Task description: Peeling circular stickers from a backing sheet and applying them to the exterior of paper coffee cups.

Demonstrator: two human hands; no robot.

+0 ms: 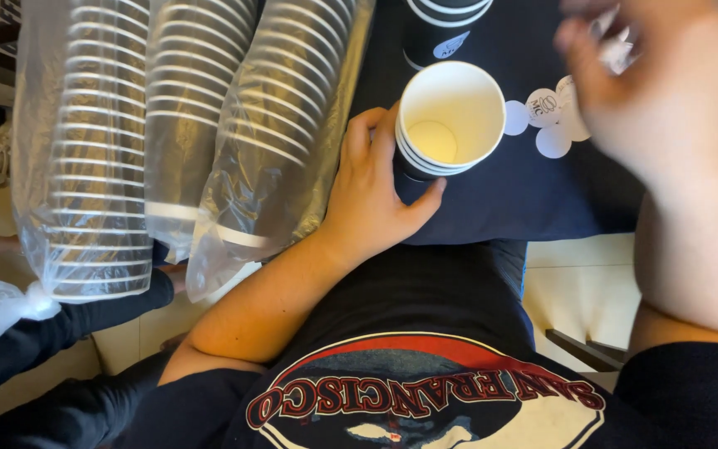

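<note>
My left hand (373, 193) wraps around a short stack of black paper cups (449, 120) with white insides, standing upright on a dark blue table (525, 195). My right hand (654, 79) is blurred above the table's right side, its fingers closed around something small and pale that I cannot make out. Several round white stickers (546, 120) lie on the table just right of the cups, under that hand.
Three long sleeves of stacked black cups in clear plastic (189, 125) lie at the left. Another black cup stack (442, 29) stands behind the held one. A person's dark sleeve (60, 333) reaches in at lower left. Pale floor tiles (575, 274) show below the table.
</note>
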